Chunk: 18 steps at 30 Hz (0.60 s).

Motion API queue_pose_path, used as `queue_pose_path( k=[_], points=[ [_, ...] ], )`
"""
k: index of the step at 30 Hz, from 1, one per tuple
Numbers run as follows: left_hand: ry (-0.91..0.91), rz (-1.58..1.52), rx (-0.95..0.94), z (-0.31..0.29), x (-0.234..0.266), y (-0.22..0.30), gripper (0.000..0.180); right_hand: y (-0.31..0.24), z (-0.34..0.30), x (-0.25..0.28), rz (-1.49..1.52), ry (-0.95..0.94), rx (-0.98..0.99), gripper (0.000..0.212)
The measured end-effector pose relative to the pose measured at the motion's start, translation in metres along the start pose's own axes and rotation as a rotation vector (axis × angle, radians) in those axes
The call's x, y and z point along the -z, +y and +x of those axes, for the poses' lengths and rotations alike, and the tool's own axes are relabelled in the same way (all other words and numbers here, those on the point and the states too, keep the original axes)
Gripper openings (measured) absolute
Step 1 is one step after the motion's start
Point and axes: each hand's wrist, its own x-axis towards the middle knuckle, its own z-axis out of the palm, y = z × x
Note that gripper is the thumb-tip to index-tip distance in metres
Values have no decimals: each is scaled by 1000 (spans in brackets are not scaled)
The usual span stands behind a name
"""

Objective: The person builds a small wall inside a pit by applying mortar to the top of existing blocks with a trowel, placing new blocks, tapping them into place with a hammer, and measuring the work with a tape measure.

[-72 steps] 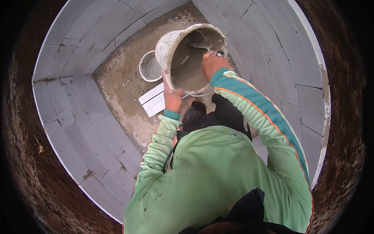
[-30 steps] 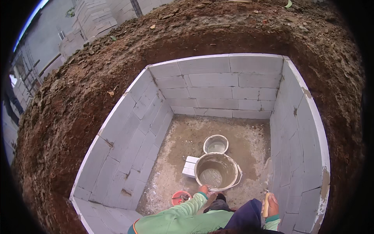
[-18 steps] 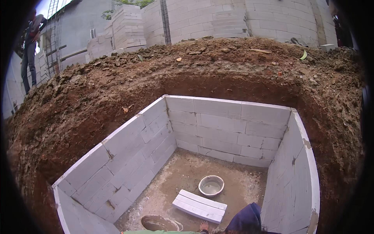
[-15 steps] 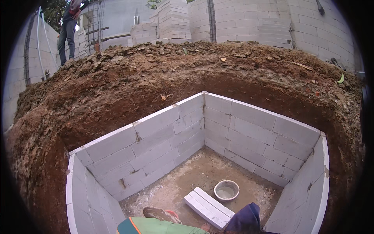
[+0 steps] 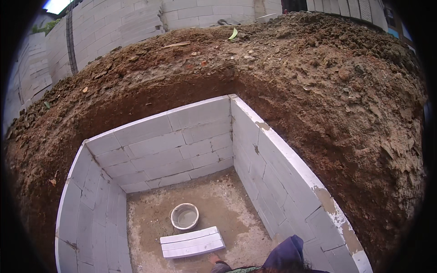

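Neither of my hands shows clearly. At the lower edge a small patch of bare skin [image 5: 213,258], which looks like a foot, rests by a dark cuff and some green cloth. To its right rises a fold of navy cloth [image 5: 287,252]. Just beyond the skin, pale lightweight blocks [image 5: 192,242] lie side by side on the floor. Behind these blocks stands a round bucket [image 5: 185,216] with grey, wet-looking material inside.
Low block walls [image 5: 150,148] enclose the floor [image 5: 150,204] on the left, far and right sides. Mortar patches mark the right wall's top [image 5: 325,200]. Beyond them rises an excavated soil bank [image 5: 327,104]. Taller block walls [image 5: 195,13] stand behind it.
My view has swung to the right, so the bucket and blocks sit farther left. The green sleeve with the orange stripe and the brown-and-red item have left the picture.
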Motion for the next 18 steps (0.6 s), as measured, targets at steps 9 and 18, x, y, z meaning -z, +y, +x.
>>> queue_pose_path(
  k=[9, 18],
  points=[
    [-103, -14, 84, -25, -115, 9, 57, 24, -27, 11, 74, 118, -51, 42],
    [-2189, 716, -332, -454, -657, 71, 69, 28, -47, 11, 41, 161, -35, 45]
  ],
)
